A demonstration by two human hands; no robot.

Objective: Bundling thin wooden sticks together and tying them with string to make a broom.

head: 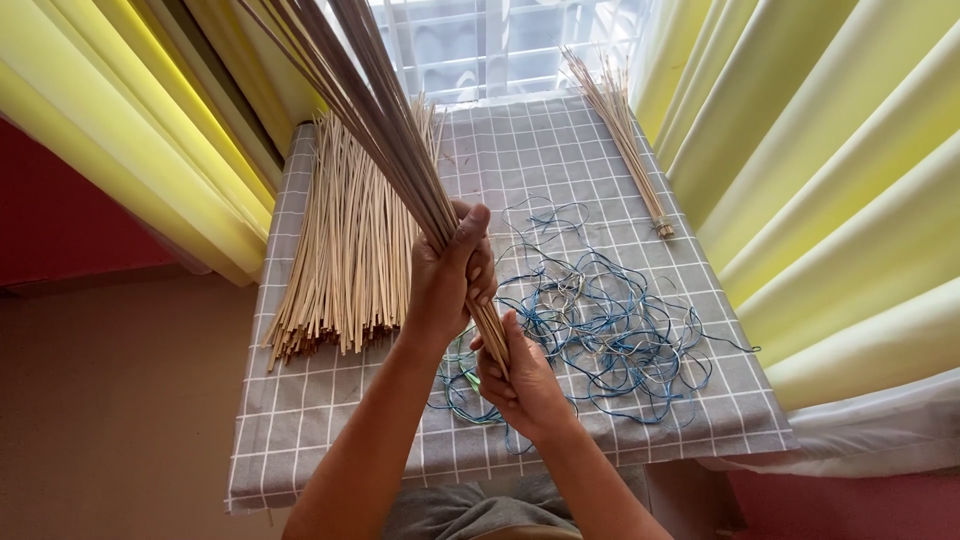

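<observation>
Landmark: I take the counter (330, 400), under its grey checked cloth, as reference for every place below.
Bundle: I see a bundle of thin pale sticks (400, 130) held above the counter's middle, fanning up and away toward its far left corner.
Left hand: my left hand (450, 275) wraps the bundle higher up; its fingers (482, 280) are curled tight around the sticks, thumb raised along them.
Right hand: my right hand (520, 385) closes on the bundle's lower end, nearer the counter's front edge, fingers pinching the stick butts.
Step in hand: I judge this as gathering and squaring the bundle at its base.
Next move: it calls for a firm, even grip with the butts kept level.
Loose sticks (350, 250): lying flat on the counter's left half.
Blue cord tangle (600, 320): on the counter's right half, just beside the hands.
Tied bundle (625, 140): at the counter's far right edge.
</observation>
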